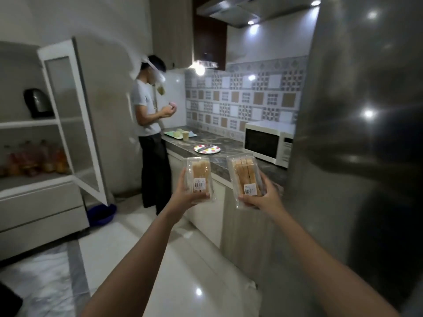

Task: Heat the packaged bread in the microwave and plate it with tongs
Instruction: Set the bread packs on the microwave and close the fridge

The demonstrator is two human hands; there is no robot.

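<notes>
I hold two clear plastic packs of sliced bread out in front of me, above the floor. My left hand (186,194) grips the left bread pack (199,172) from below. My right hand (263,197) grips the right bread pack (246,175), which tilts slightly left. Each pack carries a white barcode label. A white microwave (267,143) with its door closed stands on the dark stone counter (231,143) behind the packs. A dotted plate (207,149) lies on the counter left of the microwave, with tongs (204,146) resting across it.
A steel fridge (357,133) fills the right side, close to my right arm. Another person (152,133) stands at the far end of the counter by a tray (180,134). On the left, a white cabinet's glass door (68,115) hangs open; a blue basin (101,213) sits on the floor.
</notes>
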